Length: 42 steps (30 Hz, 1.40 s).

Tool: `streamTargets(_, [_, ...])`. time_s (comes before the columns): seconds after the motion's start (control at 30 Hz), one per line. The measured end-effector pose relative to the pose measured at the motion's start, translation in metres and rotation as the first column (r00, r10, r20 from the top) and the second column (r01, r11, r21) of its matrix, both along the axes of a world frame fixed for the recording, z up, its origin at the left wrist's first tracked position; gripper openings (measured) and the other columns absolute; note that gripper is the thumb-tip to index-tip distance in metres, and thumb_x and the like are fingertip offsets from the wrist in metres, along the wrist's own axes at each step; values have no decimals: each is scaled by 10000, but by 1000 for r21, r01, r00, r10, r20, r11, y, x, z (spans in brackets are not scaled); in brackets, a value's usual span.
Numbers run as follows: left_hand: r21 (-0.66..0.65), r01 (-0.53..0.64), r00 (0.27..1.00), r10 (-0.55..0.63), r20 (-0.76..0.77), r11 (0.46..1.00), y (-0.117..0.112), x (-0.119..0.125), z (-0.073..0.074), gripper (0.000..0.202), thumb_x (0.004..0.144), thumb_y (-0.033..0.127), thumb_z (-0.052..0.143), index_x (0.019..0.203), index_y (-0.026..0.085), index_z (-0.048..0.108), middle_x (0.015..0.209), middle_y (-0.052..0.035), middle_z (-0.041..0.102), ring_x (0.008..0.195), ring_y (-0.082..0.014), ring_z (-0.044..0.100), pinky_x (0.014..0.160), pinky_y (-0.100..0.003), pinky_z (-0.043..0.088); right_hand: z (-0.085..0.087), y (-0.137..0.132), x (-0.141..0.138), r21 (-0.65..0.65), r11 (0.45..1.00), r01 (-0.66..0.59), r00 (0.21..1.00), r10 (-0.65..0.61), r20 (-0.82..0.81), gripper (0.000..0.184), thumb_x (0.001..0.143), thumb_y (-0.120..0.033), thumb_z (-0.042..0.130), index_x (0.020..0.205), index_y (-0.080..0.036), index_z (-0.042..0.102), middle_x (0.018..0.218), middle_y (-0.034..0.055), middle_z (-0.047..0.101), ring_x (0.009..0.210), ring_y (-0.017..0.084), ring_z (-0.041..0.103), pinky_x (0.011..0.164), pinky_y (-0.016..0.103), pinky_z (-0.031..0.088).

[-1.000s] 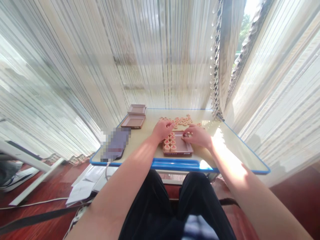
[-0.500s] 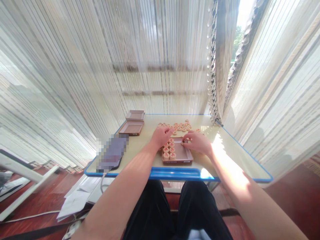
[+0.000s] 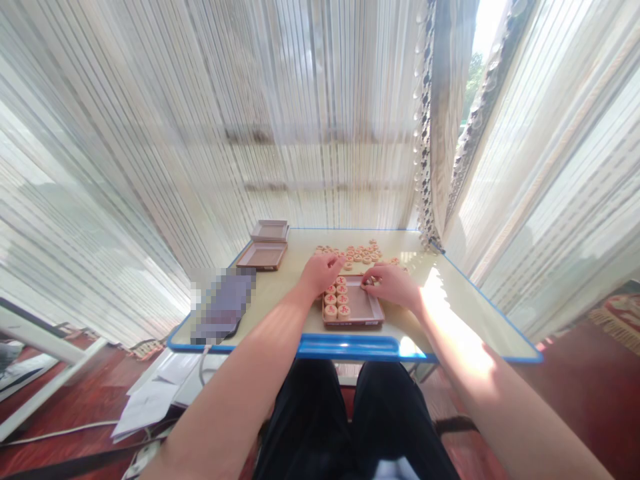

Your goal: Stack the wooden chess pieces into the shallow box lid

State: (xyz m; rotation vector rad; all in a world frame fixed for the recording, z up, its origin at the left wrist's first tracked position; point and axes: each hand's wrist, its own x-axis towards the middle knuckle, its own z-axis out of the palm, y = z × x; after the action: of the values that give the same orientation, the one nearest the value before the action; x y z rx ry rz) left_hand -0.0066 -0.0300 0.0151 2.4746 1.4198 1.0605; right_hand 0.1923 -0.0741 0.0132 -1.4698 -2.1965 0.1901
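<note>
A shallow brown box (image 3: 367, 322) lies near the table's front edge. Two columns of round Chinese chess pieces (image 3: 343, 311) with red characters fill its left side, while the right side shows bare bottom. My right hand (image 3: 393, 283) is over the box's far right corner, thumb and fingers closed on a chess piece (image 3: 364, 285) that shows only partly. At the far left corner, my left hand (image 3: 323, 272) is closed with bent fingers; what is in them, if anything, is hidden. It covers part of the left column.
Loose chess pieces (image 3: 367, 253) lie scattered behind the box. Two shallow trays (image 3: 263, 256) sit at the table's back left. A blurred dark tablet-like device (image 3: 225, 303) with a cable is at front left. Fringed curtains (image 3: 325, 100) hang behind the blue-edged table (image 3: 480, 320).
Both hands have hardly moved relative to the box; the right hand still has the chess piece at its fingertips. The whole view has shifted slightly.
</note>
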Motion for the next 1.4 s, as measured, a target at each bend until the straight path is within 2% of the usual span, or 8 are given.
streamTargets(0.23, [10,-1,1000,1,2,1000,1,0,-1,421,837,436,391,541,167,524,523,18,497,551,-113,436,552,-243,308,1,0,0,-1,1000,2,1000,-2,-24,148,699,-281,597,790,-247,709,776,11,617,707,147,548,651,250,398])
streamTargets(0.4, [-10,-4,1000,4,2,1000,-3,2,3,392,827,428,418,599,167,603,585,-4,585,592,-128,493,590,-247,363,-1,2,2,5,1000,3,997,-2,-75,155,699,-303,583,762,-240,710,752,7,598,695,147,545,648,257,407])
streamTargets(0.57, [-3,96,994,-96,-57,995,-14,8,11,286,807,370,470,760,184,683,770,-33,674,775,-170,569,742,-272,426,5,2,14,54,989,141,975,-129,-183,253,729,-272,512,878,-241,714,748,6,597,671,139,549,651,263,422])
streamTargets(0.73, [8,133,991,-133,-33,991,-18,9,14,239,800,331,496,811,191,689,836,-34,687,852,-185,581,824,-301,426,5,-8,38,-15,953,301,936,-299,-188,265,736,-317,536,921,-237,709,797,28,633,661,150,563,643,278,438])
streamTargets(0.93, [7,164,985,-164,60,987,-22,14,16,222,795,314,515,837,188,693,862,-31,696,841,-173,596,828,-297,435,-9,-25,44,83,940,332,937,-319,-141,215,744,-273,548,888,-217,697,890,49,634,791,178,587,755,313,446])
streamTargets(1.07, [22,130,988,-132,85,991,-27,16,20,225,797,306,515,871,187,691,905,-39,697,894,-176,599,867,-299,432,-10,-26,37,37,939,343,937,-339,-91,167,743,-344,584,787,-237,704,859,41,636,749,180,584,692,318,449])
streamTargets(1.2, [43,68,989,-73,128,997,-28,9,17,213,798,288,508,855,189,688,920,-38,696,922,-181,595,892,-312,430,-13,-23,35,29,931,364,929,-361,-87,201,720,-414,610,754,-241,707,827,40,649,729,183,587,640,304,445])
streamTargets(1.4, [59,50,982,-60,179,997,-29,5,8,195,786,275,519,841,186,684,891,-39,694,893,-170,601,880,-306,438,-19,-18,35,24,925,379,921,-375,-110,164,710,-360,615,747,-233,713,772,40,660,699,180,602,596,277,451])
